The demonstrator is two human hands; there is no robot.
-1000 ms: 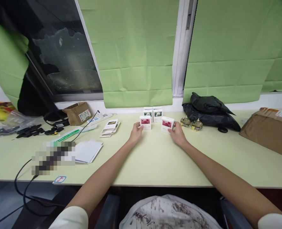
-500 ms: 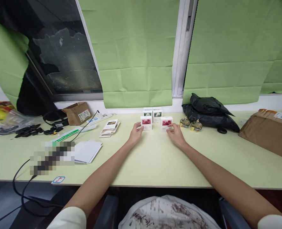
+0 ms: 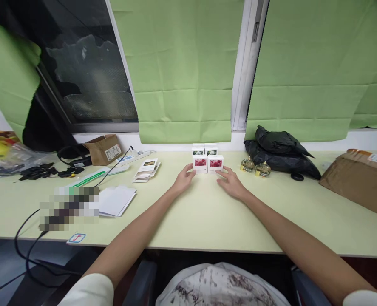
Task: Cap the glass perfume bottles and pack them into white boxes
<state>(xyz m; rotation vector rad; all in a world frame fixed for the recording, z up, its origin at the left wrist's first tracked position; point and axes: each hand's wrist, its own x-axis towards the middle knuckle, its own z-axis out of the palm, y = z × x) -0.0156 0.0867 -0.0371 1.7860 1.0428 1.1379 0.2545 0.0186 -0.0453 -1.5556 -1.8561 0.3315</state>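
Two small white boxes with pink flower pictures, a left one (image 3: 200,164) and a right one (image 3: 215,164), stand upright side by side on the table. My left hand (image 3: 184,178) is at the left box's left side, its thumb near the lower front corner and its fingers apart. At the right box's lower right corner is my right hand (image 3: 230,182), fingers spread, not wrapped round the box. Close behind stand white boxes with white flower pictures, one on the left (image 3: 198,149) and one on the right (image 3: 211,150), their lower parts hidden.
Two gold ornate bottles (image 3: 247,164) and black plastic bags (image 3: 279,153) lie to the right, with a cardboard box (image 3: 357,180) beyond. At left are folded cards (image 3: 145,171), white papers (image 3: 116,201), cables and a small open carton (image 3: 104,151). Green curtains (image 3: 185,85) hang behind.
The two pink-flower boxes have come together, the left one moving right and the right one moving left. My right hand's fingers have loosened from its box and spread.
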